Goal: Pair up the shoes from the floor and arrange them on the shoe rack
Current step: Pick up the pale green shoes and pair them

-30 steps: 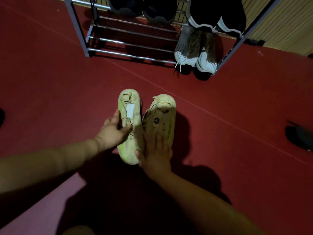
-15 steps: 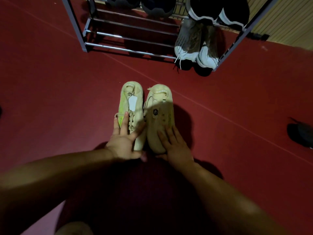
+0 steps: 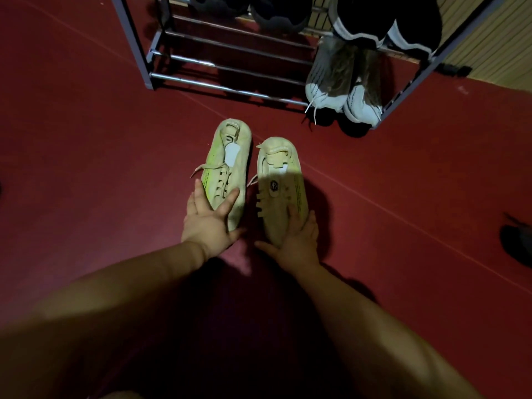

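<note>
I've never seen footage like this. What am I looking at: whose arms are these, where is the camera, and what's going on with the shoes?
There is no machine here, only a person working with bare hands. The one picture comes from a camera worn on the person's head, looking forward and down, so the arms reach in from the bottom edge. The left hand grips the toe end of the left shoe, and the right hand grips the toe end of the right shoe. Both shoes are pale yellow and lie side by side on the red floor, with a narrow gap between them. Beyond them stands the rack, with a white pair low on its right side and dark shoes on the shelf above. Another dark shoe lies at the right edge.
</note>
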